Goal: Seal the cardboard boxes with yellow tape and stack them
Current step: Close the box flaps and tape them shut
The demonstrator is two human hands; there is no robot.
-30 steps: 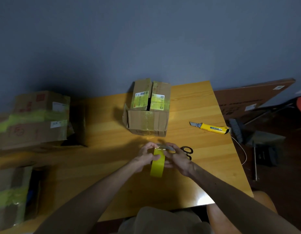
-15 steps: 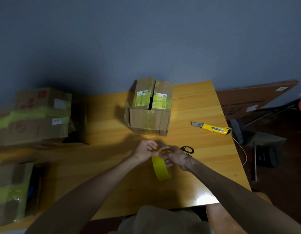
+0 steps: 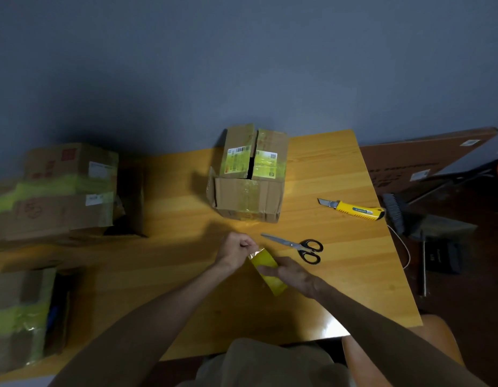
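Lower centre: left hand [image 3: 236,248] fingers pinch the tape end [image 3: 255,253]; right hand [image 3: 291,274] fingers clamp the yellow tape roll [image 3: 266,262]. Pull taut, untwisted, longer than the cardboard box [image 3: 250,191] seam.

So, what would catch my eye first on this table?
Front and centre, the left hand pinches the loose end of a yellow tape roll that the right hand holds. Just beyond them stands a cardboard box, its top flaps parted along the middle.
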